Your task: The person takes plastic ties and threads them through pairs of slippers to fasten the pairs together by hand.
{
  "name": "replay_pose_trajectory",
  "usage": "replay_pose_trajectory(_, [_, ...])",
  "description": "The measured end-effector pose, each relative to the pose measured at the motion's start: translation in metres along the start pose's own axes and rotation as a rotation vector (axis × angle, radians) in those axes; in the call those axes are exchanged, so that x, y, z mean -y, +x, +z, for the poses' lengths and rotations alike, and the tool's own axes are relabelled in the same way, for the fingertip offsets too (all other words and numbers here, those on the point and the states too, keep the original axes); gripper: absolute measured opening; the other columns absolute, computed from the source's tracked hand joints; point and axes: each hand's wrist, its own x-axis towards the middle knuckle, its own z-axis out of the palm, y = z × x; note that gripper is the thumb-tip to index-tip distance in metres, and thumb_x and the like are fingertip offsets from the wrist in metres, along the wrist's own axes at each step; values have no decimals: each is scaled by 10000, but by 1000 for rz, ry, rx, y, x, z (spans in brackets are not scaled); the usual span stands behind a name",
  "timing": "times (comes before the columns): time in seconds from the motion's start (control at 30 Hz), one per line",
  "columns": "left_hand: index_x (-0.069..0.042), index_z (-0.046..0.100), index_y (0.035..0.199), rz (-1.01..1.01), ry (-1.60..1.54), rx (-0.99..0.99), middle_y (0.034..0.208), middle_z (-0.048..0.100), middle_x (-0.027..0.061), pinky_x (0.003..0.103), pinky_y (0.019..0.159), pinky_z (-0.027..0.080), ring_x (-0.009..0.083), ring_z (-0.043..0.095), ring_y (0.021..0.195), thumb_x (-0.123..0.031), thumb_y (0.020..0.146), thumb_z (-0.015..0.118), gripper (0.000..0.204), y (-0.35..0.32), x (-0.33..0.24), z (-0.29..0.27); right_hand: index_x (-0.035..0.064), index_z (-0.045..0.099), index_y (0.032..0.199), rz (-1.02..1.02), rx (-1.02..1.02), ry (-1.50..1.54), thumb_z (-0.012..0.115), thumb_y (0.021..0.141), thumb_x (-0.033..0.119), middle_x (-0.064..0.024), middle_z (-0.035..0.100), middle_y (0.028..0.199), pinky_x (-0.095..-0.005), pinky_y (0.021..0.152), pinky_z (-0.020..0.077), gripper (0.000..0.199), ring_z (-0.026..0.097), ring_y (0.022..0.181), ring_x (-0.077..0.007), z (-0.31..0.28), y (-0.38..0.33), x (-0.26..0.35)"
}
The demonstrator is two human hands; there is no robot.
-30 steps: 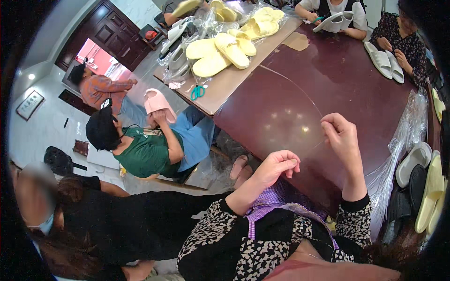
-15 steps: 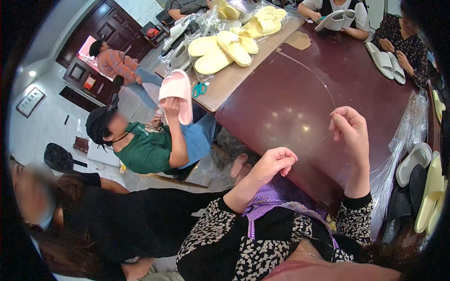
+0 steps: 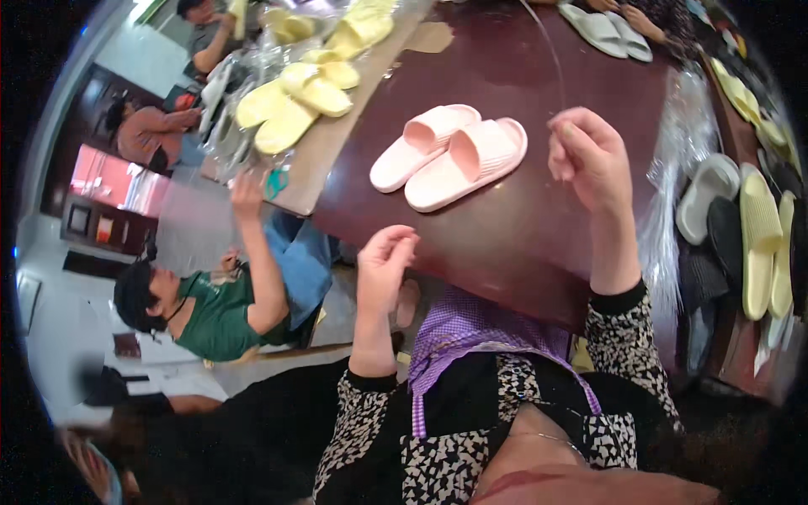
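My right hand [image 3: 593, 160] is raised over the dark red table [image 3: 505, 240], its fingers pinched together. A thin clear strand [image 3: 555, 55] curves from its fingertips toward the far side of the table. My left hand [image 3: 387, 265] hovers at the table's near left corner, thumb against the forefinger. Whatever it may be pinching is too fine to see. Between and beyond my hands lies a pair of pink slide slippers, the left one [image 3: 396, 168] partly behind the right one [image 3: 442, 185], touching neither hand.
Yellow slippers [image 3: 290, 105] and plastic film lie on a lighter table at the left, beside teal scissors [image 3: 275, 183]. A person in green [image 3: 227, 316] sits close on my left. White slippers [image 3: 593, 29] lie far right. Plastic film [image 3: 673, 194] and more slippers [image 3: 757, 244] line the right.
The pink slippers now lie on the table; earlier the person in green held up one pink slipper. My left hand has moved left, away from my right. The view has shifted.
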Motion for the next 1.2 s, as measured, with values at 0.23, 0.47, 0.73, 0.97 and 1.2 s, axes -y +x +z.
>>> replay_pose_trajectory(0.23, [44, 544, 1083, 487, 854, -108, 1123, 544, 204, 363, 816, 436, 282, 534, 975, -181, 807, 619, 364, 82, 37, 3, -12, 566, 905, -76, -13, 14, 523, 895, 95, -50, 537, 629, -203, 447, 393, 115, 458, 463, -86, -11, -2, 10])
replay_pose_trajectory(0.47, [28, 516, 1096, 306, 1196, -6, 1173, 498, 229, 487, 968, 316, 406, 406, 1152, -259, 792, 589, 425, 173, 55, 81, -13, 573, 901, -152, -5, -32, 531, 888, 88, -53, 564, 645, -182, 442, 385, 110, 477, 478, -75, -15, -9, 18])
replay_pose_trajectory(0.73, [39, 540, 906, 441, 1050, 33, 1005, 563, 240, 454, 821, 402, 387, 521, 969, -195, 813, 523, 253, 188, 54, 108, -10, 581, 897, -156, -9, -64, 539, 878, 80, -44, 575, 655, -166, 442, 379, 100, 484, 489, -59, -10, -10, 24])
replay_pose_trajectory(0.97, [59, 533, 856, 304, 831, 56, 862, 583, 248, 410, 735, 433, 370, 569, 825, -182, 816, 529, 245, 107, 31, 126, -13, 591, 891, -140, -15, -160, 547, 866, 62, -38, 579, 673, -169, 468, 396, 91, 493, 510, -55, -7, -8, 23])
replay_pose_trajectory(1.2, [49, 564, 947, 271, 617, 288, 837, 605, 175, 322, 620, 457, 225, 582, 667, -155, 820, 588, 241, 78, 33, 118, -12, 609, 872, -224, -59, -267, 566, 848, 38, -22, 592, 733, -178, 536, 428, 70, 528, 584, -53, -13, -8, 17])
